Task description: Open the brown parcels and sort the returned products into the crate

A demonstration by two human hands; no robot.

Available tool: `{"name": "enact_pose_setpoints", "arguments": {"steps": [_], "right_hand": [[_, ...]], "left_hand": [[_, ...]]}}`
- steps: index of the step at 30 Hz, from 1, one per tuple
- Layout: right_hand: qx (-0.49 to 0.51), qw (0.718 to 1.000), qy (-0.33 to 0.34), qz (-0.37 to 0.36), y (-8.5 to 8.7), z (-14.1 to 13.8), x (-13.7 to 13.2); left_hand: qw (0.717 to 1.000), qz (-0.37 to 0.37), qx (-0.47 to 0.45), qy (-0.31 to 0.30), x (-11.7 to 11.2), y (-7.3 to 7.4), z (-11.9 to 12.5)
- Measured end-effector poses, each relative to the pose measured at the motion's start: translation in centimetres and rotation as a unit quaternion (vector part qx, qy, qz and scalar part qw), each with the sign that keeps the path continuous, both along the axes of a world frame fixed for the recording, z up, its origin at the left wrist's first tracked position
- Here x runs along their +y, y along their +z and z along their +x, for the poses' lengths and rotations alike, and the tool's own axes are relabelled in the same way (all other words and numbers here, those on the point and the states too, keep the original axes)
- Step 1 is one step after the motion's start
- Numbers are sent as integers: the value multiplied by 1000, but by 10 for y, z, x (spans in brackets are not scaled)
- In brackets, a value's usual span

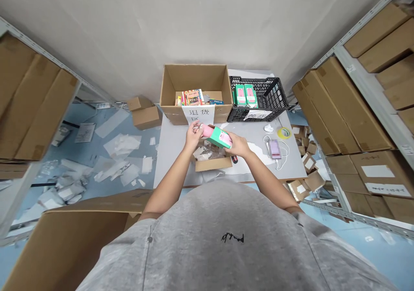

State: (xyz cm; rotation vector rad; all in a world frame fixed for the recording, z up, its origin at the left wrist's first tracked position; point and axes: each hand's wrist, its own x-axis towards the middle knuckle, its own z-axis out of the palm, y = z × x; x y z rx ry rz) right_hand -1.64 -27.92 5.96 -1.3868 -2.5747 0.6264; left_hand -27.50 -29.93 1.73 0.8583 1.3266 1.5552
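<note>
My right hand [237,144] is wrapped round a small green box [220,137] with a pink picture on its face. A pink object [207,130] sticks out of the box's left end, and the fingers of my left hand [194,134] pinch it. What kind of object it is does not show. Below both hands lies an opened small carton [213,166] with clear plastic wrapping [211,152] inside. Part of a black and red tool [234,159] shows beside that carton.
Behind my hands stand a large open cardboard box [196,73] holding books and a black crate [270,107] with green boxes [246,95]. Yellow tape [284,132] and a corded card holder [274,149] lie right. Shelves of cartons [352,105] flank the table; paper scraps [123,144] litter the floor.
</note>
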Motion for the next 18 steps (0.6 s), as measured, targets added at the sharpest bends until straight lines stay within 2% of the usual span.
{"name": "enact_pose_setpoints", "arguments": {"steps": [2, 3, 7, 9, 13, 16, 18], "right_hand": [[13, 1000, -23, 1, -4, -7, -3], [16, 999, -30, 2, -5, -11, -4], [17, 999, -36, -5, -9, -23, -10], [24, 999, -39, -7, -10, -26, -13], [41, 997, -57, -10, -15, -29, -16], [47, 995, -84, -11, -20, -27, -17], [53, 992, -115, -15, -22, -25, -17]], "left_hand": [[998, 15, -21, 57, 2, 0, 8], [997, 16, -31, 64, 3, -1, 12], [996, -15, -84, 24, 5, -7, 22], [994, -15, -95, 43, 6, -10, 21], [980, 34, -125, 153, 15, -10, 5], [959, 88, -162, 214, 26, 0, -16], [953, 114, -164, 226, 31, 9, -29]]}}
